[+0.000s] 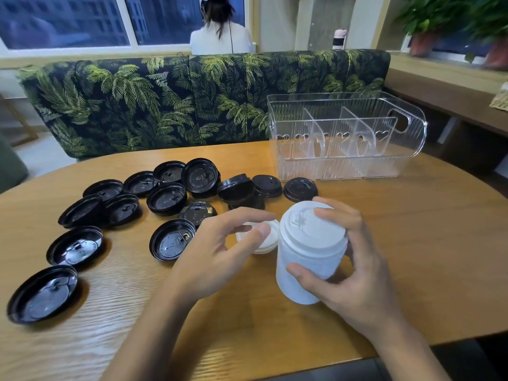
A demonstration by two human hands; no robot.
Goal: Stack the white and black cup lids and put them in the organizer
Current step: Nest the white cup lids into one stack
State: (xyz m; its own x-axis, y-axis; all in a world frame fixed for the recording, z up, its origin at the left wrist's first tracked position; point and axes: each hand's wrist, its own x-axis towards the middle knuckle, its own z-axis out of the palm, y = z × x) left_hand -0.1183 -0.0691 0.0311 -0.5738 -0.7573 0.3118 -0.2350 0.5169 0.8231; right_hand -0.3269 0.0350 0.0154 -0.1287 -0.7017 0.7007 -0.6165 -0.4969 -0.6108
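Observation:
My right hand [354,270] grips a tall stack of white lids [310,248], thumb on its near side and fingers over the top rim. My left hand [220,251] hovers with fingers spread and loosely curled over a loose white lid [268,237] lying on the table just left of the stack; whether it touches the lid I cannot tell. Several black lids [167,199] lie scattered across the left and middle of the wooden table [412,243], most upside down. The clear organizer [346,136] with dividers stands at the back right, nothing in its compartments.
A leaf-patterned bench back [165,105] runs behind the table. A person sits beyond it, facing away. Potted plants [439,20] stand on the sill at the upper right. The table's near edge curves away at the lower right.

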